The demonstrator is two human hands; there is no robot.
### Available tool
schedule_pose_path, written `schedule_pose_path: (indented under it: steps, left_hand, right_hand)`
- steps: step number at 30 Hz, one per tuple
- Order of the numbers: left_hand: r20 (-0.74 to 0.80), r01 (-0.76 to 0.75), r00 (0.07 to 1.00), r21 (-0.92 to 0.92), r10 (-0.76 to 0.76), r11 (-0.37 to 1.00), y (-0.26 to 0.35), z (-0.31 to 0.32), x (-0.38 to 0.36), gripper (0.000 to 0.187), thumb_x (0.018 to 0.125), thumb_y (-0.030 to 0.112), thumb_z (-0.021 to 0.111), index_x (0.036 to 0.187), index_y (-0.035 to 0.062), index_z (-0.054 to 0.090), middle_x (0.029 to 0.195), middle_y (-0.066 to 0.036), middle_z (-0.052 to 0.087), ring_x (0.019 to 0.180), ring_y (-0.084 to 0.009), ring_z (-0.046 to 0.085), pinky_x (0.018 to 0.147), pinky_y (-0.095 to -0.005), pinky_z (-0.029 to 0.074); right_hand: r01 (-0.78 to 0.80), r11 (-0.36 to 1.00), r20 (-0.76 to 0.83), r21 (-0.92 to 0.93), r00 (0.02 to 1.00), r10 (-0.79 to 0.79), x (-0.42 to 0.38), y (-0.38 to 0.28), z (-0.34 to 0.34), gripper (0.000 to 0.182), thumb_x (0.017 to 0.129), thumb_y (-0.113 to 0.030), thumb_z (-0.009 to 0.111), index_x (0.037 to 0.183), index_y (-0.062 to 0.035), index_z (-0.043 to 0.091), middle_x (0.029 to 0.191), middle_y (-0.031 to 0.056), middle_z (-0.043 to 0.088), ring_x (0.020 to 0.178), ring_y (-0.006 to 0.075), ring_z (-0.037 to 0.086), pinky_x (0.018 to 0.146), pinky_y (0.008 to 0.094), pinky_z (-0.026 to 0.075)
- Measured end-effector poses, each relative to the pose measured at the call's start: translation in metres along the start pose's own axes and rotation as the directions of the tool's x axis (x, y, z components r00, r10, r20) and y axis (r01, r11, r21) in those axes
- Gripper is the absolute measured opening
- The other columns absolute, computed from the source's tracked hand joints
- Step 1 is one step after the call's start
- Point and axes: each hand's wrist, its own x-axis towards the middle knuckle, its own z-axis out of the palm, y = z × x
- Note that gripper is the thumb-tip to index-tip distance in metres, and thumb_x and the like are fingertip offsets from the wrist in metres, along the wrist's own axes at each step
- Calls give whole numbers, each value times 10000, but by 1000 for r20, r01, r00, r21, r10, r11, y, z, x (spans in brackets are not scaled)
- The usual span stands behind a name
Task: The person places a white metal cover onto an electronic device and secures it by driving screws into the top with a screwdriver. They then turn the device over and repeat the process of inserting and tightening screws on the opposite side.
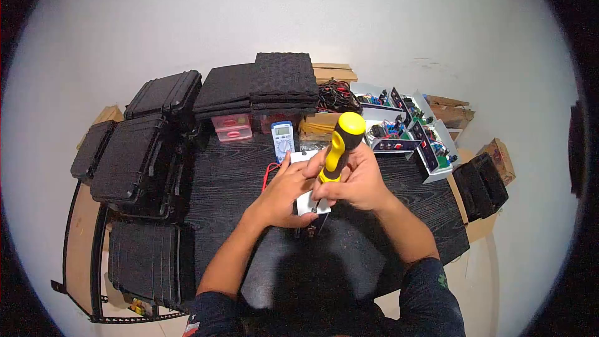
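Note:
A yellow and black screwdriver (340, 146) stands nearly upright, its tip at a dark screw near the front edge of a white box (304, 202). Around its lower handle my right hand (355, 181) is closed. My left hand (284, 195) lies against the left side and top of the white box, its fingers round the box, the thumb at the front edge. Another dark screw shows at the box's back end. Below the white top, the box's dark front panel is partly visible. Behind my left hand, a blue and white multimeter (282, 140) rests on the dark table with a red lead beside it.
Opened white units with circuit boards (394, 130) stand at the back right. Black foam sheets (284, 81) lie over pink plastic boxes (233, 128). Coiled cables (337, 96) sit behind the screwdriver. Black hard cases (134, 159) are stacked at the left, an open black case (480, 186) at the right.

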Motion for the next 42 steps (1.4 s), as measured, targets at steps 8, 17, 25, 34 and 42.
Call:
schedule_pose_path:
  steps: [8,17,25,34,42]
  left_hand:
    - [-15,66,998,-137,-69,988,4,-1,-2,755,673,316,849,1355,73,636,1532,-126,493,1489,-353,395,1240,-750,58]
    - [11,29,1000,-86,-28,996,-6,5,-5,812,678,351,812,1419,100,594,1561,-139,476,1499,-381,386,1227,-765,40]
    - [-29,-12,1000,-76,10,997,-8,6,-3,799,658,327,821,1402,121,615,1570,-143,469,1531,-385,354,1206,-792,39]
    - [-43,37,998,-125,-42,991,1,2,-1,764,647,296,854,1358,122,635,1556,-143,465,1502,-388,382,1217,-775,59]
    - [10,74,997,-168,-74,983,-4,6,-6,693,691,375,833,1319,140,658,1548,-162,442,1500,-426,360,1232,-757,60]
  right_hand:
    - [-63,991,97,120,994,51,-2,1,-3,509,882,15,812,1312,32,539,1182,176,709,895,180,720,723,290,608]
    - [-126,986,67,107,991,120,-2,4,-9,423,975,-190,758,1280,29,562,1188,209,712,835,198,729,570,255,564]
    - [-80,977,168,199,985,47,-2,5,-14,415,1033,-139,669,1374,17,492,1266,212,700,911,145,708,709,254,588]
    - [-51,998,72,36,996,49,1,1,-2,432,969,-99,742,1331,27,544,1230,193,722,926,173,740,696,276,601]
    - [-55,990,71,134,996,45,3,13,0,402,961,19,705,1320,2,525,1226,158,723,939,115,727,739,244,579]
